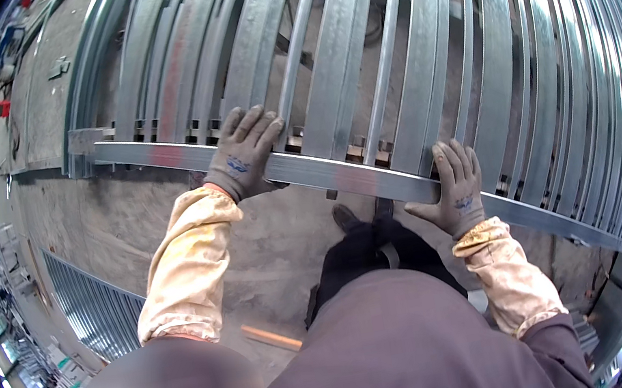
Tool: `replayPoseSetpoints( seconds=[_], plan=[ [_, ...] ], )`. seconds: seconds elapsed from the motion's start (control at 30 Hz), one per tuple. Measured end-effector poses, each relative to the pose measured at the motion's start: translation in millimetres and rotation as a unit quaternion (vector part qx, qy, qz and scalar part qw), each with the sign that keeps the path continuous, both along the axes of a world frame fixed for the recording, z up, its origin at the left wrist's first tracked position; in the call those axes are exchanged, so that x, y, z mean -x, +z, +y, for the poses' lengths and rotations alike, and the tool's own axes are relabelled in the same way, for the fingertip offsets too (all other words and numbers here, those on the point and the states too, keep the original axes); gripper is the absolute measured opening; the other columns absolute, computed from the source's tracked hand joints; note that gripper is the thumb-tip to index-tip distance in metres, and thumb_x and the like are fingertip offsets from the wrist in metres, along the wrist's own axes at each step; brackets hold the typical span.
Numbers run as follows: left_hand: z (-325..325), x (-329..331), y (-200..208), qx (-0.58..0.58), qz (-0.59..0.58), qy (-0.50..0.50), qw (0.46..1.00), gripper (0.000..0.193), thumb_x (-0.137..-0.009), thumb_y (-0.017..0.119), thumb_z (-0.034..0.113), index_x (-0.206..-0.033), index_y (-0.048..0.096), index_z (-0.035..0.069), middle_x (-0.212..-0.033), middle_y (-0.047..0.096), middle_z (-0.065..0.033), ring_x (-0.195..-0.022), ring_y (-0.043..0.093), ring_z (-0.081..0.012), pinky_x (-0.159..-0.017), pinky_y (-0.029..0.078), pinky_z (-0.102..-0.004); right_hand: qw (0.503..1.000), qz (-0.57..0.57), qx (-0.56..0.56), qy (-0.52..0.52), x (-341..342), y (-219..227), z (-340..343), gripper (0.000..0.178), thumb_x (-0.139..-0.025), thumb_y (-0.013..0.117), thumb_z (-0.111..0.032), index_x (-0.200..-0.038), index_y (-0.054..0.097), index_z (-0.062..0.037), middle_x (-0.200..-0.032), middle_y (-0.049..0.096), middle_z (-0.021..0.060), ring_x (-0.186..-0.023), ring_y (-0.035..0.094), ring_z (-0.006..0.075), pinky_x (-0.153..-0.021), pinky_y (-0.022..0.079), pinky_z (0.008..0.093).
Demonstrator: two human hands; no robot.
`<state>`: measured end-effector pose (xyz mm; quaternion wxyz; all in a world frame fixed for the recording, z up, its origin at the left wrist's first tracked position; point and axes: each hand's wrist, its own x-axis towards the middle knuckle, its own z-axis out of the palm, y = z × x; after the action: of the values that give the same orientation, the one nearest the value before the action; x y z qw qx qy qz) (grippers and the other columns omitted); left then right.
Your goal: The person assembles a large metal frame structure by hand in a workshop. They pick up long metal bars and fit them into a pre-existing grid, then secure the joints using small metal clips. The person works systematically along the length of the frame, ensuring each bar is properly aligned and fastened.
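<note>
A long galvanized steel rail runs slantwise across the front of a grate-like metal frame. My left hand, in a grey work glove, is over the rail left of the middle, its fingers reaching over the far side and its thumb low on the near side. Farther right, my gloved right hand grips the same rail, fingers over the top and thumb pointing left along the near edge. Several parallel steel slats extend away beyond the rail. The undersides of both hands are hidden.
Another stack of metal slats lies at the lower left. An orange-brown strip rests on the concrete floor by my legs. Red items and clutter line the far left. My shoes are close under the rail.
</note>
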<state>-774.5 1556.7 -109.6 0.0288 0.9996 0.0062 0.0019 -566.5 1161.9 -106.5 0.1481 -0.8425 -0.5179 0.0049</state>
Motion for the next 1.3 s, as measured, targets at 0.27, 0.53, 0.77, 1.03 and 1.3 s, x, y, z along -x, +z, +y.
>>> replayPoseSetpoints(
  seconds=[0.27, 0.53, 0.77, 1.03, 1.3],
  plan=[
    [7.5, -2.0, 3.3, 0.051, 0.006, -0.021, 0.998, 0.114, -0.055, 0.094, 0.056, -0.149, 0.049, 0.008, -0.146, 0.058, -0.0132, -0.147, 0.044, -0.0354, -0.127, 0.026, -0.0576, 0.995, 0.023, 0.088, -0.027, 8.2, 2.5, 6.4, 0.127, -0.065, 0.087, -0.072, -0.156, 0.038, 0.0027, -0.152, 0.05, 0.0216, -0.153, 0.035, 0.047, -0.126, 0.02, 0.0658],
    [11.7, -2.5, -1.1, 0.05, -0.019, -0.046, 0.998, 0.121, -0.053, 0.096, 0.059, -0.151, 0.047, 0.008, -0.146, 0.057, -0.0135, -0.146, 0.045, -0.0349, -0.126, 0.028, -0.0575, 0.991, -0.077, 0.098, -0.045, 8.4, -10.7, -1.2, 0.129, -0.071, 0.074, -0.085, -0.16, 0.036, 0.0006, -0.16, 0.047, 0.0194, -0.158, 0.029, 0.039, -0.131, 0.013, 0.057],
    [4.9, -3.2, 0.7, 0.014, 0.005, -0.029, 0.999, 0.123, -0.059, 0.092, 0.069, -0.156, 0.044, 0.011, -0.15, 0.055, -0.0148, -0.15, 0.041, -0.0344, -0.128, 0.026, -0.0571, 0.966, -0.138, -0.009, -0.22, 62.5, -33.0, 46.2, 0.112, -0.081, 0.064, -0.086, -0.156, 0.044, -0.0042, -0.162, 0.046, 0.0145, -0.155, 0.034, 0.0369, -0.129, 0.017, 0.0553],
    [2.8, 3.1, 0.6, 0.006, 0.017, -0.035, 0.999, 0.119, -0.061, 0.092, 0.066, -0.155, 0.044, 0.011, -0.148, 0.056, -0.014, -0.15, 0.042, -0.0353, -0.125, 0.028, -0.0592, 0.914, -0.196, -0.178, -0.308, 66.2, -52.4, 65.0, 0.058, -0.085, 0.071, -0.043, -0.131, 0.068, -0.0078, -0.126, 0.074, 0.0097, -0.133, 0.06, 0.0409, -0.114, 0.038, 0.0617],
    [3.7, 3.9, -6.0, 0.01, -0.005, -0.034, 0.999, 0.116, -0.061, 0.093, 0.063, -0.155, 0.047, 0.013, -0.149, 0.056, -0.0123, -0.15, 0.043, -0.0353, -0.124, 0.03, -0.0572, 0.909, -0.205, -0.121, -0.341, 66.6, -48.0, 71.0, 0.055, -0.084, 0.07, -0.037, -0.133, 0.068, -0.0106, -0.129, 0.073, 0.0094, -0.138, 0.057, 0.0381, -0.116, 0.037, 0.0604]
  ],
)
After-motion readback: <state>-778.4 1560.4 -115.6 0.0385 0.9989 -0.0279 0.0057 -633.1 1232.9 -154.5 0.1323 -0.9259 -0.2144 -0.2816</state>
